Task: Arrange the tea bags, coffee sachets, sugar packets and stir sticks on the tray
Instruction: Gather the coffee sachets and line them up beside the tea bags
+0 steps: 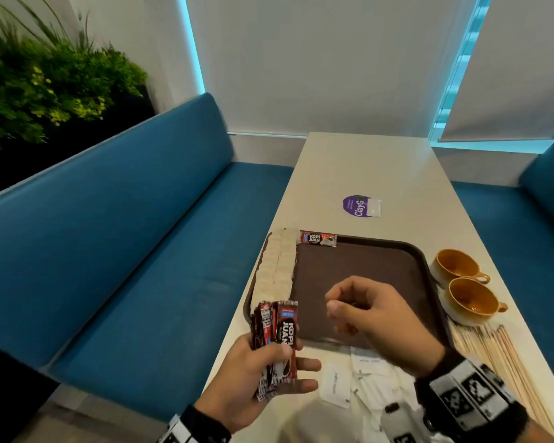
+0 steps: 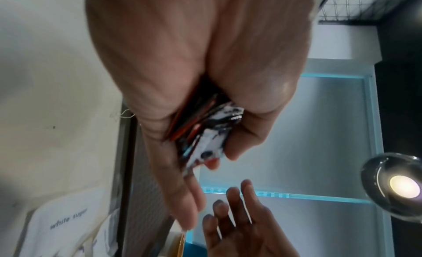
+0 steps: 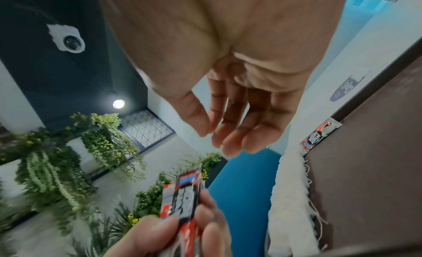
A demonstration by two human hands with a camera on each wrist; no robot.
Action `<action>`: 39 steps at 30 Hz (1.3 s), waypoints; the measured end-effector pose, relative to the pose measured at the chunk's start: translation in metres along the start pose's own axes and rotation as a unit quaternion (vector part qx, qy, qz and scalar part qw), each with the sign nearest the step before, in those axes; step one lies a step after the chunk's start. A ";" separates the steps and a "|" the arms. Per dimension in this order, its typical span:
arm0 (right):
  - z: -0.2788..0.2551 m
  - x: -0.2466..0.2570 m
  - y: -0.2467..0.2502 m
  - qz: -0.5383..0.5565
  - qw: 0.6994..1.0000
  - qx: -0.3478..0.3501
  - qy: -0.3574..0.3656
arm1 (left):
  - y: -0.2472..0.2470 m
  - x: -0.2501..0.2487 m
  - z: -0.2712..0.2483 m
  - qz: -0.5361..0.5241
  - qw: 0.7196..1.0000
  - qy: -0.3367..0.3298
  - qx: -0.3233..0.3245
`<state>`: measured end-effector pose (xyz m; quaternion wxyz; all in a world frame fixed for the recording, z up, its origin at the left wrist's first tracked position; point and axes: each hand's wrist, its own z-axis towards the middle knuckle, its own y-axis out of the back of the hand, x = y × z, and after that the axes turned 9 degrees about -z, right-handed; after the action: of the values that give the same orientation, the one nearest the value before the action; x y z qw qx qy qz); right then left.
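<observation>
Coffee sachets [image 1: 277,340], a fanned stack, sit lower centre of the head view, clamped in the left hand [image 1: 253,375]: thumb across the front, fingers behind. Light, thin, glossy foil, so I'd expect them to slide off each other; best pinched by a short edge, one at a time. Right hand [image 1: 375,314] hovers just right of the stack over the brown tray [image 1: 365,270], fingers loosely curled, holding nothing. White sugar packets [image 1: 359,382] lie loose on the counter [image 1: 381,174] at the bottom edge; stir sticks [image 1: 499,356] lower right. Mid-frame: tea bags [image 1: 277,263] run in a row down the tray's left edge, soft, with strings. One single sachet [image 1: 318,238] lies at the tray's far-left corner. Two orange cups [image 1: 461,282] stand right of the tray.
</observation>
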<state>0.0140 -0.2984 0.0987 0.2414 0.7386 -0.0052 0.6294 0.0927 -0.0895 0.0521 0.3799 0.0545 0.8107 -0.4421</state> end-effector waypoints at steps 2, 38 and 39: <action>-0.022 0.000 -0.010 0.002 1.000 -0.002 0.008 | -0.004 0.001 -0.009 0.016 1.000 0.003 -0.004; -0.073 -0.025 -0.005 0.137 0.988 -0.043 -0.061 | -0.014 0.019 -0.022 0.060 0.991 -0.108 -0.053; -0.069 -0.025 -0.004 0.131 0.989 -0.037 -0.063 | -0.013 0.018 -0.019 0.058 0.991 -0.109 -0.055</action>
<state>-0.0540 -0.2771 0.0805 0.1828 0.7606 -0.1406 0.6069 0.0636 -0.0872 0.0553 0.4930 0.0322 0.7830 -0.3778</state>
